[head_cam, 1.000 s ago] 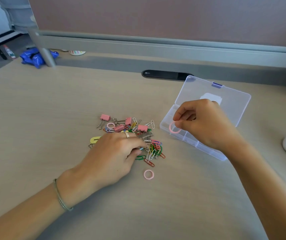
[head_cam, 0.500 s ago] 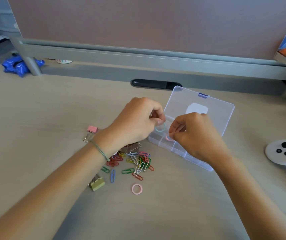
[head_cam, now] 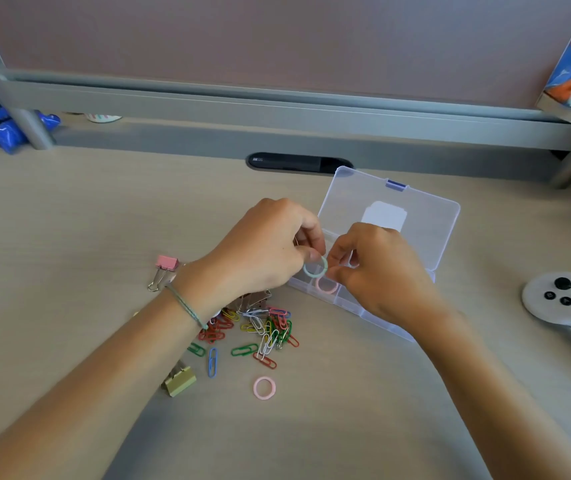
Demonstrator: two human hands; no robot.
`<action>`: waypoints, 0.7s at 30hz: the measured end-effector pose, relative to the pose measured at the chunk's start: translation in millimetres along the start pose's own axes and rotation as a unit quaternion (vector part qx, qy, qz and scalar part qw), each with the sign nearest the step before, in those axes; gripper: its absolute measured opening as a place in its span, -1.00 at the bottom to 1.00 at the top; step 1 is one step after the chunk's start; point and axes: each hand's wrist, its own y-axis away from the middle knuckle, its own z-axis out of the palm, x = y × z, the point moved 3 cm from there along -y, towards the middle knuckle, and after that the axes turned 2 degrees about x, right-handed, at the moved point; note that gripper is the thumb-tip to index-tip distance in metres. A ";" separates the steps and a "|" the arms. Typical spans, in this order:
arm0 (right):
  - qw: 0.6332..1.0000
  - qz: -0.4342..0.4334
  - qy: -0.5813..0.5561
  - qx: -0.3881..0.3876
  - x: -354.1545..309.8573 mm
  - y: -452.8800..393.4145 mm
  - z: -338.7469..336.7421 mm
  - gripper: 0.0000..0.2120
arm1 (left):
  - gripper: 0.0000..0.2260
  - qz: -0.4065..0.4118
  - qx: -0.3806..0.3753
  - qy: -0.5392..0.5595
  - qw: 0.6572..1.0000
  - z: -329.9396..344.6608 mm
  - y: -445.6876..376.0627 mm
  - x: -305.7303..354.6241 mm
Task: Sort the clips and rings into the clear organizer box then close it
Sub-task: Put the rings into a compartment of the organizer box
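a pale green ring (head_cam: 315, 266) is pinched by the left hand (head_cam: 263, 251) above the clear organizer box (head_cam: 391, 237), lid raised. the right hand (head_cam: 377, 271), fingers curled, hovers beside it; its hold cannot be told. a pink ring (head_cam: 326, 285) lies in the end compartment. the lid's white label is unreadable.

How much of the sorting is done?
Just started. One pink ring lies in the open organizer box. The left hand pinches a green ring above it. Still on the desk: the paper clip pile, pink binder clip, another pink ring. Lid not closed.
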 end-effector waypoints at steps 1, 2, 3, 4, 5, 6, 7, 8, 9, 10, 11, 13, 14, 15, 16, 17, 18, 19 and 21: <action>1.000 0.000 -0.001 0.005 -0.2 -0.1 0.6 -0.87 | -0.89 0.001 -0.003 -0.001 1.000 1.0 -0.3 0.3; 1.000 0.003 -0.006 0.008 0.2 -0.2 1.1 -0.84 | -0.88 0.001 -0.004 0.000 1.000 1.8 -0.5 0.4; 1.000 0.008 -0.014 0.011 1.5 -0.3 0.9 -0.83 | -0.86 0.000 -0.004 0.002 1.000 2.7 -1.1 0.1; 1.000 0.012 -0.024 0.016 3.9 -1.0 -0.5 -0.84 | -0.85 -0.001 -0.003 0.003 1.000 3.6 -1.7 0.2; 0.999 0.017 -0.034 0.023 6.6 -1.5 -3.1 -0.85 | -0.85 -0.001 -0.002 0.002 1.000 4.7 -2.0 0.6; 0.998 0.021 -0.044 0.029 9.6 -2.1 -6.2 -0.85 | -0.85 0.001 -0.003 0.001 1.000 6.1 -1.9 1.6; 0.998 0.025 -0.053 0.035 12.4 -2.5 -9.4 -0.85 | -0.86 0.002 -0.005 0.001 1.000 7.8 -1.9 2.7; 0.997 0.026 -0.058 0.038 14.4 -3.1 -12.2 -0.86 | -0.87 0.004 -0.009 -0.002 1.000 9.8 -1.5 4.1; 0.997 0.026 -0.060 0.039 15.4 -3.4 -14.0 -0.86 | -0.88 0.006 -0.010 -0.010 1.000 11.8 -1.4 5.1; 0.997 0.025 -0.062 0.037 15.8 -3.6 -14.3 -0.86 | -0.88 0.009 -0.009 -0.022 1.000 13.4 -1.0 6.3; 0.997 0.023 -0.064 0.033 15.5 -3.4 -13.6 -0.86 | -0.88 0.012 -0.007 -0.033 0.999 14.9 -1.0 7.0; 0.997 0.019 -0.066 0.023 13.3 -2.5 -10.2 -0.85 | -0.89 0.018 -0.003 -0.048 0.999 17.6 -0.9 7.0; 0.998 0.018 -0.065 0.019 12.2 -2.2 -8.7 -0.85 | -0.90 0.020 -0.001 -0.050 0.999 18.7 -0.8 6.6; 0.998 0.017 -0.066 0.016 11.2 -2.2 -7.8 -0.85 | -0.91 0.020 0.001 -0.048 0.999 19.9 -0.7 6.0; 0.998 0.016 -0.067 0.014 10.7 -2.3 -7.4 -0.84 | -0.90 0.021 0.003 -0.045 0.999 20.7 -0.7 5.5; 0.997 0.016 -0.069 0.012 10.4 -2.4 -7.4 -0.84 | -0.90 0.022 0.003 -0.044 0.999 21.2 -0.9 4.9; 0.997 0.016 -0.070 0.012 10.3 -2.2 -7.8 -0.84 | -0.89 0.023 0.002 -0.042 0.999 21.3 -0.9 4.4; 0.997 0.016 -0.071 0.012 10.4 -2.0 -8.2 -0.84 | -0.89 0.023 0.000 -0.039 0.999 20.9 -1.2 3.8; 0.997 0.015 -0.073 0.012 10.0 -1.4 -9.1 -0.85 | -0.89 0.020 -0.001 -0.035 0.999 18.5 -1.6 2.4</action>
